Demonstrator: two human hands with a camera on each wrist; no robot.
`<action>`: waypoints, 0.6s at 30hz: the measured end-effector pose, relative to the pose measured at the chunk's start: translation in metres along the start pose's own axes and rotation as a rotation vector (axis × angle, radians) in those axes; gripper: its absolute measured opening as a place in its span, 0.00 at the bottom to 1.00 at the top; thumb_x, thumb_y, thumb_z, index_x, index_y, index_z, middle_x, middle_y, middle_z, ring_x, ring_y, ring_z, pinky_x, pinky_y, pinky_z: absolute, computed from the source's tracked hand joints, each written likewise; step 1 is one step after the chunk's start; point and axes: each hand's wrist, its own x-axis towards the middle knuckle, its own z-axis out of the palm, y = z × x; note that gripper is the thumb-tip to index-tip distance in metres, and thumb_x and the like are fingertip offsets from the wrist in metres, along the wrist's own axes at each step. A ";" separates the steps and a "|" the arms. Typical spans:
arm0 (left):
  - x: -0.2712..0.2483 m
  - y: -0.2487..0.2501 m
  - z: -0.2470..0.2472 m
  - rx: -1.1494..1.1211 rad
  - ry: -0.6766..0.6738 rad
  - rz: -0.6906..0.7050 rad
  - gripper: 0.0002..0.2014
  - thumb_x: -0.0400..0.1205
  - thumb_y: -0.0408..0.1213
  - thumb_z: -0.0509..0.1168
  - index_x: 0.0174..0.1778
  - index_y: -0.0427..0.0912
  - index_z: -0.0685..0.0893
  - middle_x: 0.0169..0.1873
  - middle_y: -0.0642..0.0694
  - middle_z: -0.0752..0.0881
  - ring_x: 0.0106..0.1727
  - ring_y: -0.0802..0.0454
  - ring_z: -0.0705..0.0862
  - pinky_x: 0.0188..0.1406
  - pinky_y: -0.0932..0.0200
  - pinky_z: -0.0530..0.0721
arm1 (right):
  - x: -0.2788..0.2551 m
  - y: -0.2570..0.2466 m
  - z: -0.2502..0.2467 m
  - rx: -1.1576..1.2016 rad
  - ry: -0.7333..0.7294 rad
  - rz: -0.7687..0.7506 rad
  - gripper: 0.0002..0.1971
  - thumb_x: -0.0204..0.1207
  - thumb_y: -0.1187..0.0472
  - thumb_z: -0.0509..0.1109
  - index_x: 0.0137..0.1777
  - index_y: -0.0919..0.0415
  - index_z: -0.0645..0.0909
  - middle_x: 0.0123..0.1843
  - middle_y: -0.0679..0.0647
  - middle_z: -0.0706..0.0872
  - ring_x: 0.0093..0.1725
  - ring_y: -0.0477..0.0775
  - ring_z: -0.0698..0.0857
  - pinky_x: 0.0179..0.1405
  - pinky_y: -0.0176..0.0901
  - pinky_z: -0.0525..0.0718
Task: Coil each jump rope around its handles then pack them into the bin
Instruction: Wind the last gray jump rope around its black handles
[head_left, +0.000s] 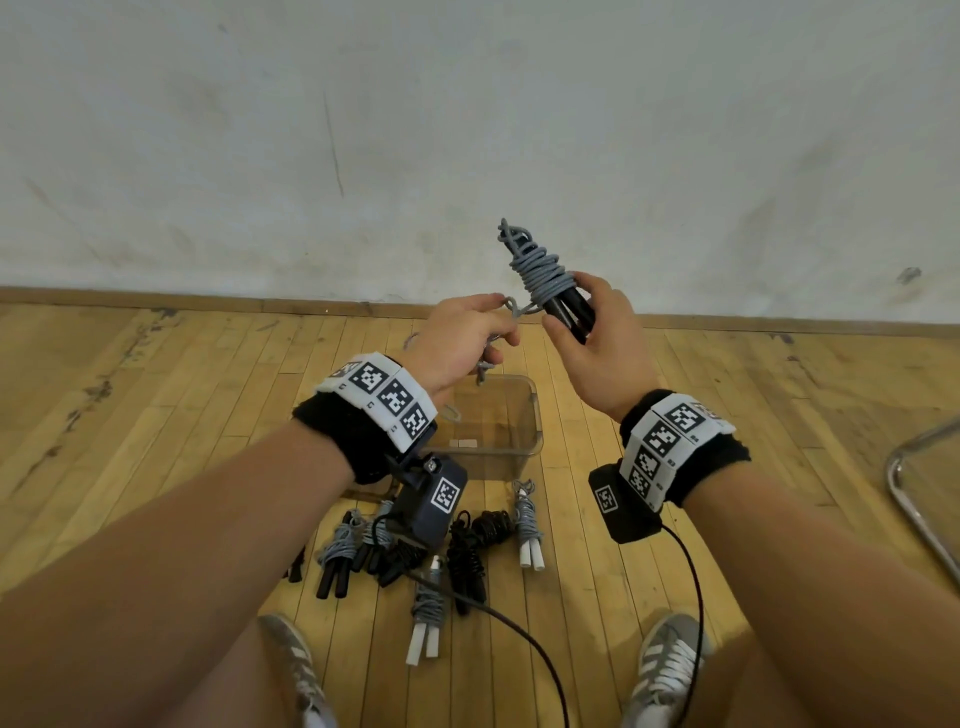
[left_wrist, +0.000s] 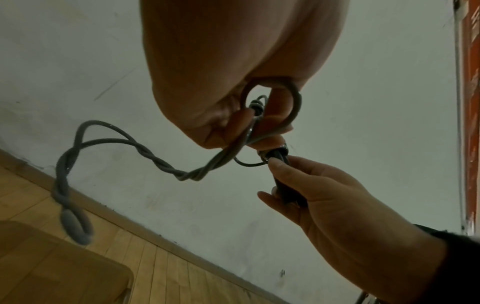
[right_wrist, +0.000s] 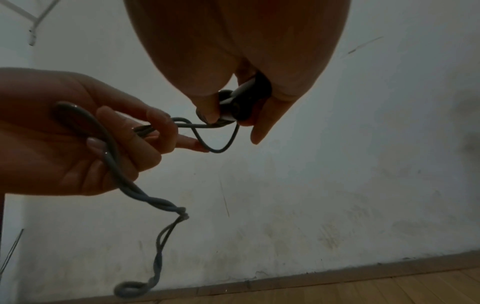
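A grey jump rope (head_left: 537, 270) is partly coiled around its two black handles (head_left: 571, 309), held up in front of the wall. My right hand (head_left: 597, 338) grips the handles (right_wrist: 241, 102) by their lower ends. My left hand (head_left: 467, 338) pinches the loose grey rope tail (left_wrist: 145, 150) close to the coil. The twisted tail (right_wrist: 153, 205) hangs down from that hand and ends in a small loop. A clear plastic bin (head_left: 519, 415) stands on the floor below the hands.
Several coiled ropes (head_left: 431, 545) with black or white handles lie on the wooden floor between the bin and my shoes (head_left: 670, 660). A white wall rises behind. A metal chair frame (head_left: 919, 493) stands at the right. A black cable (head_left: 519, 634) crosses the floor.
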 end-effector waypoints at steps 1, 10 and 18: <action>0.000 0.000 0.000 0.026 -0.002 0.016 0.15 0.86 0.37 0.68 0.69 0.41 0.85 0.33 0.51 0.84 0.26 0.60 0.76 0.32 0.62 0.74 | -0.001 0.000 0.001 0.011 0.007 -0.001 0.27 0.82 0.52 0.72 0.79 0.53 0.69 0.63 0.55 0.81 0.60 0.53 0.83 0.62 0.51 0.83; -0.001 0.001 0.002 0.022 0.020 0.006 0.17 0.90 0.33 0.57 0.72 0.43 0.84 0.27 0.46 0.85 0.23 0.55 0.80 0.22 0.65 0.77 | -0.005 -0.013 -0.003 0.140 -0.090 0.106 0.26 0.79 0.55 0.77 0.69 0.47 0.66 0.46 0.51 0.90 0.37 0.47 0.93 0.45 0.57 0.93; -0.004 0.001 0.004 0.002 -0.017 0.030 0.20 0.85 0.24 0.52 0.52 0.46 0.88 0.31 0.44 0.85 0.36 0.44 0.85 0.40 0.53 0.84 | -0.003 -0.016 -0.010 0.164 -0.032 0.106 0.24 0.81 0.59 0.74 0.69 0.47 0.65 0.44 0.51 0.90 0.31 0.50 0.91 0.37 0.54 0.93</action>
